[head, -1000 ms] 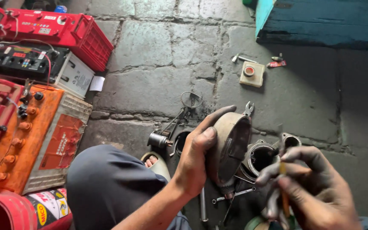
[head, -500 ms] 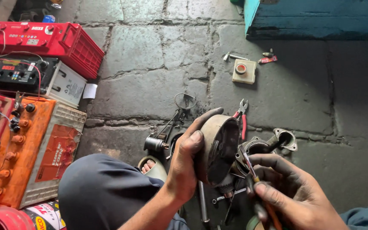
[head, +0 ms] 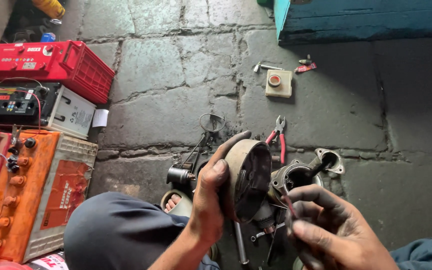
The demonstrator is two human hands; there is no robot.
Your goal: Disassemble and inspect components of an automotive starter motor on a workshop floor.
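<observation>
Housing: round grey metal motor housing (head: 248,177), drum-shaped and grimy, held off the stone floor between the two hands, above a scatter of parts.
Left hand: left hand (head: 211,197) clamped on the housing's outer wall — thumb on the near side, fingers curled over the top rim; this grip seems meant to steady it while its inside is worked on.
Right hand: right hand (head: 326,225) closed around a thin dark tool with a reddish tip (head: 290,206), just right of the housing; the tip points up and left toward the open mouth.
Facing: the open end looks right and slightly toward the person, so the dark interior is exposed to the tool hand.
Long axis: the cylinder's axis runs roughly left to right, tilted a little upward at the right.
Beyond the hands: red-handled pliers (head: 277,136) lie on the floor just past the housing; a grey cast metal end bracket (head: 296,175) sits right beside it.
Far left: orange and white battery case (head: 41,200), well apart from the left hand.
</observation>
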